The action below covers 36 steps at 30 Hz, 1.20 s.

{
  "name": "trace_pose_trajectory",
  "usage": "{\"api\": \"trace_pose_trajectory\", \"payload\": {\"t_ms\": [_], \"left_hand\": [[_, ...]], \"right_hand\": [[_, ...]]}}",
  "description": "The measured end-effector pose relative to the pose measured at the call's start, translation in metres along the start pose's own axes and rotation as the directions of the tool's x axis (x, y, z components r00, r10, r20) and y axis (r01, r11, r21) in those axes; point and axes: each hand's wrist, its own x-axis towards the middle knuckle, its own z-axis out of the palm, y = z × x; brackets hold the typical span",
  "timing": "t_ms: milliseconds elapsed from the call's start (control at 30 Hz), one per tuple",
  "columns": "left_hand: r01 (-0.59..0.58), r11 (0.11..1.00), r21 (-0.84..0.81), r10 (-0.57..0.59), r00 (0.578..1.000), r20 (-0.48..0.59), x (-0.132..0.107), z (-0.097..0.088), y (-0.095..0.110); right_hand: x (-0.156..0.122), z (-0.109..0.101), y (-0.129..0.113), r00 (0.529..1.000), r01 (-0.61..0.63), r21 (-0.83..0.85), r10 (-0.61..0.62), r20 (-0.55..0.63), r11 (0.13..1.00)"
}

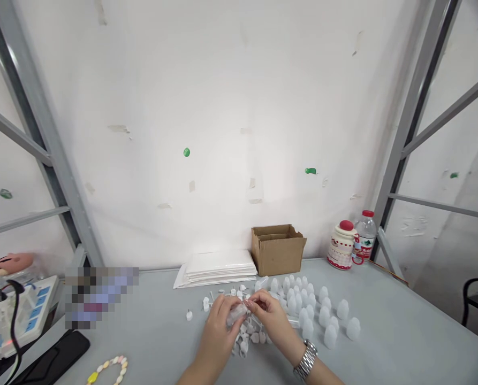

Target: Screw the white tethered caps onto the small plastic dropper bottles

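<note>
My left hand [219, 326] is closed around a small translucent plastic bottle [237, 314], held just above the grey table [383, 347]. My right hand [271, 316], with a metal watch on the wrist, pinches a small white part at the bottle's end; the part is too small to name. Below and between both hands lies a heap of small white caps and plugs [250, 338]. To the right of my right hand stand several upright white capped bottles [323, 315] in loose rows.
An open cardboard box [278, 248] and a stack of white sheets [218, 267] stand by the wall. A red-lidded mug [343, 245] and water bottle [366, 233] are at back right. A power strip [30, 313], black phone [56, 355] and bead bracelet [109, 370] lie at left.
</note>
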Motion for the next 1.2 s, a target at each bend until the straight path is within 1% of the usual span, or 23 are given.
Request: {"api": "trace_pose_trajectory", "payload": {"t_ms": [133, 400, 600, 833, 900, 1067, 1200], "left_hand": [[0.044, 0.998, -0.051, -0.042, 0.998, 0.038, 0.002, 0.000, 0.005], [0.188, 0.966, -0.177, -0.167, 0.978, 0.128, 0.010, -0.006, 0.014], [0.266, 0.934, -0.239, -0.200, 0.943, 0.267, 0.014, -0.010, 0.013], [0.340, 0.881, -0.328, -0.205, 0.901, 0.382, 0.013, -0.011, 0.008], [0.340, 0.880, -0.332, -0.201, 0.899, 0.389, 0.013, -0.011, 0.008], [0.319, 0.898, -0.303, -0.203, 0.911, 0.359, 0.013, -0.010, 0.008], [0.334, 0.896, -0.294, -0.216, 0.904, 0.368, 0.013, -0.012, 0.009]], "right_hand": [[-0.001, -0.001, -0.003, 1.000, 0.018, -0.016, -0.018, 0.000, 1.000], [-0.004, -0.005, -0.016, 0.997, 0.071, -0.088, -0.068, 0.036, 0.994], [-0.008, -0.003, -0.017, 0.994, 0.076, -0.105, -0.067, 0.090, 0.992], [-0.010, 0.000, -0.018, 0.993, 0.063, -0.113, -0.050, 0.109, 0.992], [-0.010, 0.000, -0.019, 0.993, 0.053, -0.115, -0.040, 0.111, 0.992], [-0.010, 0.000, -0.020, 0.994, 0.041, -0.101, -0.030, 0.110, 0.994], [-0.009, 0.001, -0.017, 0.993, 0.042, -0.097, -0.031, 0.111, 0.994]]}}
